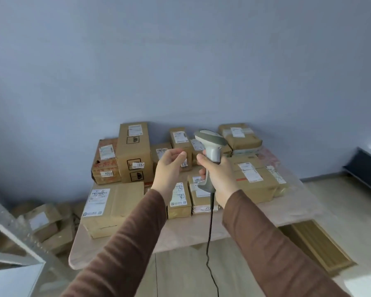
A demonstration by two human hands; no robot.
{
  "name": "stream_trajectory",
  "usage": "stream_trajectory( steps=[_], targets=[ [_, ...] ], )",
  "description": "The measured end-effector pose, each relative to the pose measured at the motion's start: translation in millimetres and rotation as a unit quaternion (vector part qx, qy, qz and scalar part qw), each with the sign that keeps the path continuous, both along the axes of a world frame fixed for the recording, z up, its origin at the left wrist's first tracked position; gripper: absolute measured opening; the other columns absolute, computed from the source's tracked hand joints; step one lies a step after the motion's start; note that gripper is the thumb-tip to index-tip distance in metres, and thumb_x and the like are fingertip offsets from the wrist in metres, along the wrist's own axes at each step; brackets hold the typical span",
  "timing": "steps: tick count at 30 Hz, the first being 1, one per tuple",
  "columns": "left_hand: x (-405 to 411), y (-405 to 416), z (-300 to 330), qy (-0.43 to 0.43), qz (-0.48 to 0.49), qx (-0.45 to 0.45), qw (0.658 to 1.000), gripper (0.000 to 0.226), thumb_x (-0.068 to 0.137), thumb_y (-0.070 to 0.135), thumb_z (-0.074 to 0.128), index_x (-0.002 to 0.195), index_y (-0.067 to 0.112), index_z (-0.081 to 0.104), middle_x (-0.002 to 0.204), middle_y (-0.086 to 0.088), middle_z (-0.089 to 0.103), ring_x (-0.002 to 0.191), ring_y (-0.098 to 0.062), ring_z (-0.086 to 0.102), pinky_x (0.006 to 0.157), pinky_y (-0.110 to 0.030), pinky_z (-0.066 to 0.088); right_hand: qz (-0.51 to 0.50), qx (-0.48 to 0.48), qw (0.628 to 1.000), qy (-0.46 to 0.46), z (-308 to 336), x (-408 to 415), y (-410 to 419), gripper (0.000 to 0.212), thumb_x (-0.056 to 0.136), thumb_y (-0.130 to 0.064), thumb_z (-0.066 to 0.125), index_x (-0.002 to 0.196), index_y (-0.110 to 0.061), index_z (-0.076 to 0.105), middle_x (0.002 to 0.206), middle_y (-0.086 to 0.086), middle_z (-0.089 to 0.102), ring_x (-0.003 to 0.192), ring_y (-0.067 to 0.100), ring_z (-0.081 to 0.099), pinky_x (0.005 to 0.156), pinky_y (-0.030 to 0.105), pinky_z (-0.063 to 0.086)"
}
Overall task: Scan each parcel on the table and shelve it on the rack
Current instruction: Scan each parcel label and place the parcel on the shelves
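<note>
Several cardboard parcels with white labels cover the table [180, 234], among them a tall box marked 1042 [135, 151], a large flat box [114, 207] at the front left and a wrapped bundle [240, 136] at the back right. My right hand [219, 174] grips the handle of a grey corded barcode scanner [211, 141], held upright above the parcels. My left hand [169, 168] hovers just left of the scanner with fingers loosely curled, holding nothing. A corner of the metal rack [15, 236] shows at the lower left.
More parcels [45, 224] lie on the floor between the rack and the table. The scanner's black cable [209, 243] hangs down past the table's front edge. Flat wooden slats [321, 245] lie on the floor to the right, near a dark low unit [366, 168].
</note>
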State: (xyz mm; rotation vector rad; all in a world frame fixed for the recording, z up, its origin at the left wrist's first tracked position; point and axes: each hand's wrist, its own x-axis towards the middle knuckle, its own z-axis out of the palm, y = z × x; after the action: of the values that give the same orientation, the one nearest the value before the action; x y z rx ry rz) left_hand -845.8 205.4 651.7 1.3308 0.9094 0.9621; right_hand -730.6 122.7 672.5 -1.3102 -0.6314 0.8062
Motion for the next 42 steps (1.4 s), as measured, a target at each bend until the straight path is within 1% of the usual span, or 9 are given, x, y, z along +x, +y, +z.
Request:
stream_trajectory(
  steps=[7,10,15,18,24,29,36,39,42],
  targets=[
    [71.7,42.9,-21.8,-0.003,-0.075,-0.031,0.997,0.018,0.103,0.024,0.064,0.118,0.015,0.067,0.107,0.0,0.068,0.103,-0.017,0.065,0.1,-0.035,0.052,-0.078,-0.032,0.996,-0.002,-26.6,64.3,27.2,0.026,0.095,-0.019,0.075,0.117,-0.009,0.066,0.092,0.005,0.067,0.057,0.009,0.058,0.055,0.023,0.051],
    [105.4,47.0,-26.3,0.002,-0.107,-0.038,0.993,0.016,0.103,0.022,0.063,0.117,0.014,0.066,0.104,-0.001,0.067,0.096,-0.015,0.063,0.087,-0.025,0.055,-0.107,-0.029,0.994,0.004,-31.7,97.7,28.9,0.016,0.096,-0.016,0.073,0.109,-0.013,0.065,0.095,0.006,0.068,0.058,0.011,0.056,0.053,0.022,0.05],
    [160.8,48.2,-41.7,0.015,-0.136,-0.045,0.99,0.013,0.101,0.028,0.066,0.111,0.021,0.068,0.101,0.004,0.066,0.097,-0.015,0.062,0.095,-0.037,0.052,-0.127,-0.032,0.991,-0.012,-42.0,154.4,29.1,0.028,0.097,-0.016,0.072,0.119,-0.001,0.063,0.095,0.009,0.067,0.056,0.01,0.055,0.052,0.02,0.049],
    [202.0,43.9,-53.0,0.024,-0.13,-0.047,0.99,0.01,0.103,0.025,0.063,0.112,0.02,0.067,0.098,0.006,0.065,0.094,-0.012,0.06,0.086,-0.028,0.048,-0.127,-0.032,0.991,-0.015,-53.2,196.0,27.1,0.027,0.096,-0.015,0.073,0.116,0.0,0.062,0.091,0.01,0.067,0.053,0.009,0.055,0.052,0.023,0.049],
    [306.5,25.2,-84.0,0.056,-0.108,-0.062,0.991,0.01,0.102,0.026,0.064,0.111,0.023,0.066,0.103,0.005,0.068,0.099,-0.014,0.063,0.095,-0.035,0.052,-0.094,-0.044,0.995,-0.005,-78.7,305.2,11.2,0.01,0.096,-0.014,0.072,0.102,-0.013,0.065,0.087,0.008,0.065,0.061,0.013,0.055,0.061,0.029,0.05],
    [400.1,-10.3,-107.8,0.086,-0.069,-0.095,0.989,0.021,0.103,0.027,0.061,0.122,0.018,0.065,0.114,0.002,0.068,0.105,-0.016,0.064,0.087,-0.026,0.052,-0.07,-0.07,0.995,-0.016,-102.3,407.4,-15.6,0.011,0.097,-0.012,0.071,0.099,-0.017,0.062,0.087,0.006,0.067,0.053,0.009,0.054,0.052,0.021,0.049],
    [496.5,-46.1,-138.8,0.11,-0.001,-0.099,0.989,0.023,0.104,0.021,0.06,0.127,0.017,0.06,0.119,0.002,0.065,0.105,-0.009,0.062,0.079,-0.014,0.046,-0.05,-0.108,0.993,-0.01,-139.6,505.4,-25.9,0.01,0.097,-0.012,0.07,0.101,-0.013,0.062,0.077,0.001,0.061,0.061,0.01,0.055,0.052,0.016,0.049],
    [526.0,-51.7,-155.4,0.132,0.019,-0.094,0.987,0.04,0.104,0.024,0.059,0.143,0.017,0.052,0.135,0.0,0.061,0.121,-0.014,0.059,0.097,-0.024,0.048,-0.04,-0.132,0.99,-0.014,-161.3,530.1,-19.6,0.018,0.097,-0.012,0.071,0.11,-0.006,0.061,0.078,0.006,0.061,0.06,0.013,0.056,0.049,0.018,0.048],
    [551.1,-56.8,-175.7,0.157,0.027,-0.102,0.982,0.056,0.106,0.025,0.054,0.159,0.019,0.036,0.158,0.0,0.046,0.144,-0.02,0.044,0.12,-0.039,0.037,-0.036,-0.165,0.985,-0.033,-190.4,548.0,-11.6,0.021,0.094,-0.014,0.074,0.109,-0.006,0.062,0.084,0.01,0.064,0.063,0.017,0.06,0.054,0.028,0.052]
  ],
)
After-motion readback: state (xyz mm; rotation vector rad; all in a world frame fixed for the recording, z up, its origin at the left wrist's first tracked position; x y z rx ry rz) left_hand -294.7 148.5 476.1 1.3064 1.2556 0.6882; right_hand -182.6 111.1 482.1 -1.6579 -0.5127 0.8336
